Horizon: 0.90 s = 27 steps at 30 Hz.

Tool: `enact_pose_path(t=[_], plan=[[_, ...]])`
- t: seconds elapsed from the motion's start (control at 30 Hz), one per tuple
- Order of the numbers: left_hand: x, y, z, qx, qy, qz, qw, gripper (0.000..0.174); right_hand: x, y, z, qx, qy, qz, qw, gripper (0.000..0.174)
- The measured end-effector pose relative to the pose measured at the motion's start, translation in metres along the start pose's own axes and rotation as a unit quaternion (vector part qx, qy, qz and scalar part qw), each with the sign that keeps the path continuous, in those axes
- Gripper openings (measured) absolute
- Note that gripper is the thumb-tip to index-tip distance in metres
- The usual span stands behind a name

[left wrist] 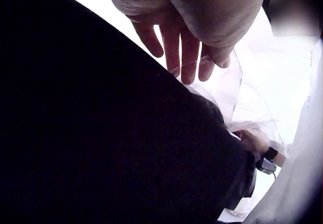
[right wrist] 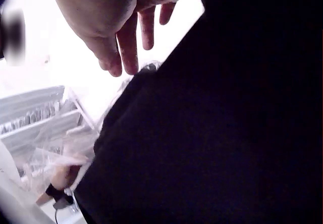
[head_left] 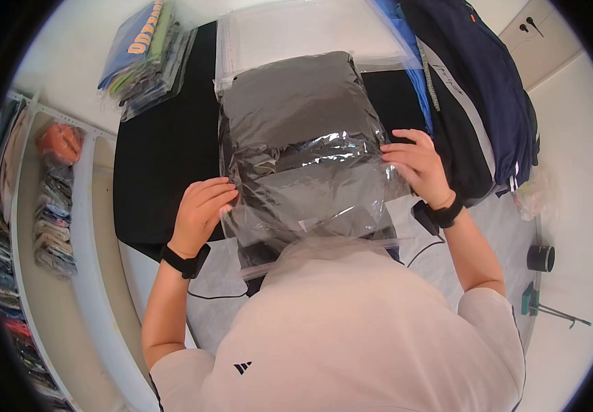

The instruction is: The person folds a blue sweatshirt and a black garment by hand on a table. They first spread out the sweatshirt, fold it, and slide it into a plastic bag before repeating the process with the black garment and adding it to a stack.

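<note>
A clear plastic bag (head_left: 324, 199) with a folded black garment (head_left: 296, 103) inside lies flat before the person, its unfilled end reaching their shirt front. The left hand (head_left: 204, 206) touches the bag's left edge with fairly straight fingers. At the opposite edge, the right hand (head_left: 417, 165) has extended, slightly spread fingers against the plastic, and some film overlaps its palm. In the left wrist view, the left fingers (left wrist: 187, 57) point down beside thin film. The right wrist view shows the right thumb and index finger (right wrist: 128, 52) close together near the bag's side.
A black-covered table (head_left: 166, 151) lies beneath. Clear empty bags (head_left: 310, 31) are stacked behind, packaged clothes (head_left: 138, 62) at the back left. Dark blue and black garments (head_left: 475, 89) pile up on the right. A shelf (head_left: 70, 226) with packed clothes stands left; cables run from both wristbands.
</note>
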<state>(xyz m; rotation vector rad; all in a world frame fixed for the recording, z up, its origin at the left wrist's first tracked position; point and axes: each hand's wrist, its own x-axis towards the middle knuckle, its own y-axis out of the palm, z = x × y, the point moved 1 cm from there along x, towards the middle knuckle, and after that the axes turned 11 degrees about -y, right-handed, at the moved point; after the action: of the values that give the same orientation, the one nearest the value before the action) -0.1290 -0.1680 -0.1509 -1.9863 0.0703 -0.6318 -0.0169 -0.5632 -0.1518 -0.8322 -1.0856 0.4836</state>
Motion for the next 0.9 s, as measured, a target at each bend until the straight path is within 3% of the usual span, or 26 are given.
enact_pose_path(t=[0.07,0.1,0.17,0.3,0.33,0.37,0.43,0.67,0.83,0.9], plan=[[-0.001,-0.001,0.0,-0.077,-0.062,-0.011,0.995,0.017,-0.001,-0.004,-0.003,0.088,0.082,-0.029,0.992,0.012],[-0.002,-0.001,-0.001,-0.077,-0.061,-0.012,0.995,0.017,-0.001,-0.004,-0.003,0.088,0.081,-0.03,0.992,0.012],[-0.005,-0.001,-0.005,-0.212,-0.205,-0.01,0.956,0.015,-0.006,-0.003,-0.006,0.231,0.183,-0.046,0.954,0.01],[-0.007,0.008,0.0,-0.353,-0.28,-0.033,0.892,0.026,-0.009,0.003,-0.005,0.315,0.257,-0.058,0.912,0.017],[0.0,0.008,-0.007,-0.386,-0.336,-0.044,0.858,0.031,-0.002,0.001,-0.001,0.317,0.233,-0.066,0.917,0.021],[0.003,0.009,-0.005,-0.384,-0.336,-0.046,0.859,0.031,-0.002,0.005,0.0,0.318,0.231,-0.066,0.917,0.021],[0.009,0.013,0.0,-0.432,-0.394,-0.037,0.81,0.032,-0.003,0.013,0.0,0.388,0.275,-0.157,0.866,0.025],[0.027,0.032,-0.001,-0.46,-0.476,-0.12,0.74,0.036,0.007,0.032,0.012,0.347,0.376,-0.271,0.815,0.03],[0.03,0.037,-0.001,-0.456,-0.48,-0.119,0.74,0.035,0.009,0.037,0.015,0.302,0.411,-0.311,0.802,0.032],[0.028,0.04,-0.003,-0.441,-0.444,-0.165,0.763,0.033,0.012,0.035,0.019,0.298,0.409,-0.313,0.804,0.033]])
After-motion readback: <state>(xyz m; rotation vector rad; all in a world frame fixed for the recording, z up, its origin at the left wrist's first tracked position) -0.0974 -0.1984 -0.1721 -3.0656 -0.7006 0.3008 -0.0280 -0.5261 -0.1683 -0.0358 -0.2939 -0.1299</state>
